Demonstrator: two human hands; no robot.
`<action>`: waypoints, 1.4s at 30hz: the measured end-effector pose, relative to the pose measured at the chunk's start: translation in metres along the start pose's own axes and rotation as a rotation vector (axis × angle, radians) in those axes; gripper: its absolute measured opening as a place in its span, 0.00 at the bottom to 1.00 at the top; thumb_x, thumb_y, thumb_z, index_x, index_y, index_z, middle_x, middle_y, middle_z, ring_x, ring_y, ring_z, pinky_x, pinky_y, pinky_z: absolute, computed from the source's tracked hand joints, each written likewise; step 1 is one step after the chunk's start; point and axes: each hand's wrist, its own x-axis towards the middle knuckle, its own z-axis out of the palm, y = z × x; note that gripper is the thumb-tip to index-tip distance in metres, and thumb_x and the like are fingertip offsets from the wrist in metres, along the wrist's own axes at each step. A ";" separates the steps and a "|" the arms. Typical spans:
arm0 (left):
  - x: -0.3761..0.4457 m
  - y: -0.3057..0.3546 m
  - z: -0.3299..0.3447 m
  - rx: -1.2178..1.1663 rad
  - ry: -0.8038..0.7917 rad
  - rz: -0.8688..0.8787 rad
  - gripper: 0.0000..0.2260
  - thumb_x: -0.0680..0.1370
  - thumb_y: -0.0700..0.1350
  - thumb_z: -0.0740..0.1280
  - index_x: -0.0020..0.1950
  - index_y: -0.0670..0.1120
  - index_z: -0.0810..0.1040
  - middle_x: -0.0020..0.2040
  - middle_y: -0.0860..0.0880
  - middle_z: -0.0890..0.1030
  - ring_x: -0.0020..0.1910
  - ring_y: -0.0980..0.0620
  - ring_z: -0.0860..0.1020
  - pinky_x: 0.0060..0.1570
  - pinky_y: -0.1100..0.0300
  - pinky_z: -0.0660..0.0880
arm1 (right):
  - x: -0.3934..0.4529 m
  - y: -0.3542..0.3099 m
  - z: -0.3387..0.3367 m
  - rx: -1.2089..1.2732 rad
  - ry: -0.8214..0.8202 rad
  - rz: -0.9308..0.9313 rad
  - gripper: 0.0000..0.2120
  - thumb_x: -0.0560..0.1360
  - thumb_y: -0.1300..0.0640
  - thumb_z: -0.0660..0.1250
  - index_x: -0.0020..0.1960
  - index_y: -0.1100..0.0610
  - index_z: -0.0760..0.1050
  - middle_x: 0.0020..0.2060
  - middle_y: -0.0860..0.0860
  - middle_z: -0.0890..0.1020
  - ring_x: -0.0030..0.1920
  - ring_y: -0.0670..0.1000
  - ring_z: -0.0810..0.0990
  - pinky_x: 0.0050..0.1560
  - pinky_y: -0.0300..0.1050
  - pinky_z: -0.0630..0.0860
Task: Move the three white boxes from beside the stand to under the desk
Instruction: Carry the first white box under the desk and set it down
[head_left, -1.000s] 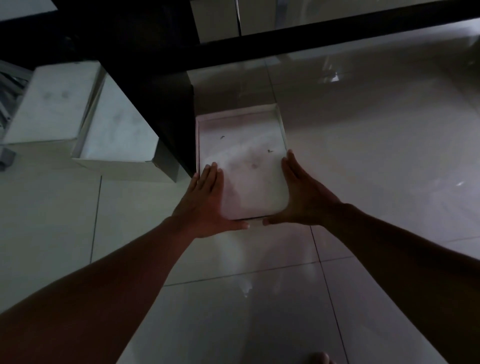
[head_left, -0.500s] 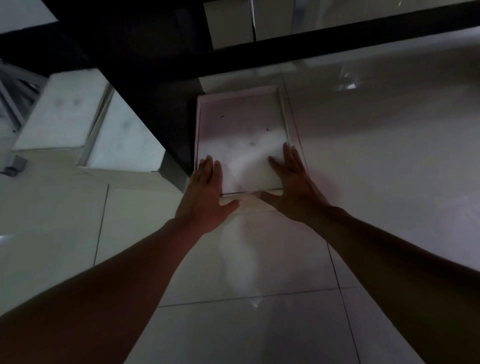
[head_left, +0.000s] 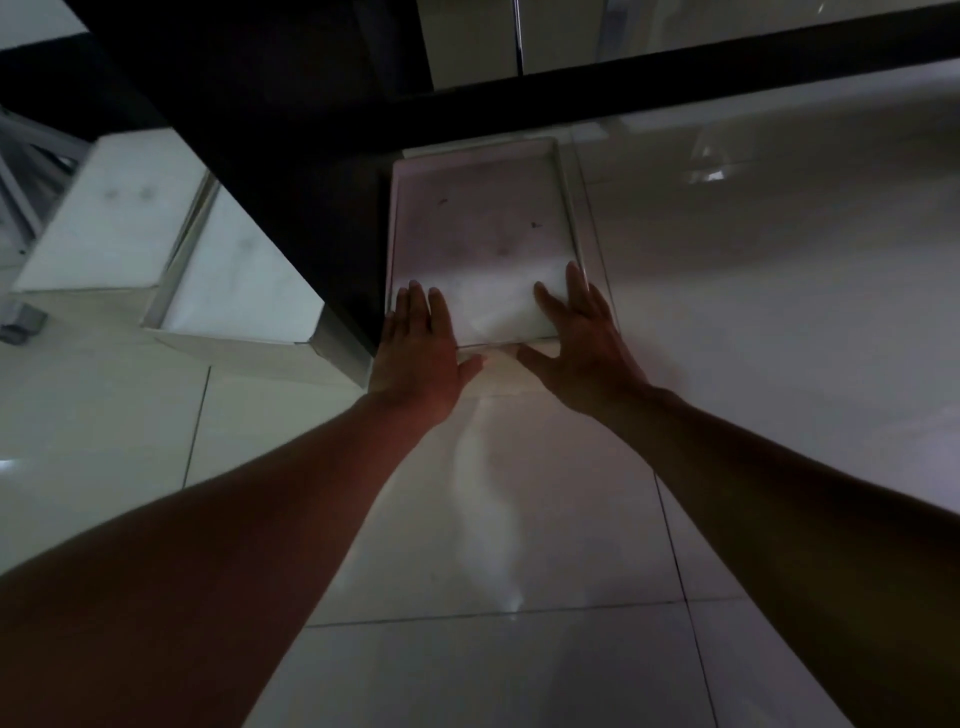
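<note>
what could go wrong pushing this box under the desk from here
The left hand sits right beside the dark desk panel, so knuckles may scrape it. The white box runs along that panel and could catch or skew. The right hand presses one corner on glossy floor tiles; the box may twist.

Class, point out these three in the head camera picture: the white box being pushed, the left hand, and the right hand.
white box (head_left: 483, 228): head view, middle of its top face.
left hand (head_left: 415, 348): head view, back of the hand.
right hand (head_left: 587, 348): head view, back of the hand.
</note>
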 end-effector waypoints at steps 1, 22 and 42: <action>0.004 -0.001 -0.001 0.007 0.004 0.001 0.42 0.81 0.63 0.57 0.80 0.37 0.42 0.80 0.35 0.44 0.80 0.39 0.43 0.78 0.49 0.46 | 0.004 0.000 0.000 -0.004 0.000 0.000 0.38 0.78 0.40 0.64 0.80 0.53 0.53 0.80 0.55 0.41 0.79 0.58 0.43 0.75 0.53 0.55; -0.032 -0.012 -0.037 -0.304 0.235 0.166 0.14 0.80 0.50 0.65 0.64 0.48 0.78 0.60 0.47 0.81 0.56 0.47 0.80 0.54 0.51 0.78 | -0.012 -0.034 -0.011 -0.096 0.260 -0.151 0.27 0.78 0.42 0.61 0.73 0.53 0.69 0.74 0.55 0.68 0.74 0.56 0.65 0.72 0.58 0.63; -0.164 -0.166 -0.117 -0.356 0.479 -0.356 0.11 0.78 0.53 0.63 0.53 0.52 0.84 0.46 0.54 0.86 0.45 0.49 0.83 0.50 0.50 0.79 | -0.021 -0.251 0.030 0.190 0.156 -0.565 0.15 0.78 0.54 0.59 0.63 0.53 0.75 0.53 0.51 0.82 0.51 0.55 0.81 0.46 0.47 0.75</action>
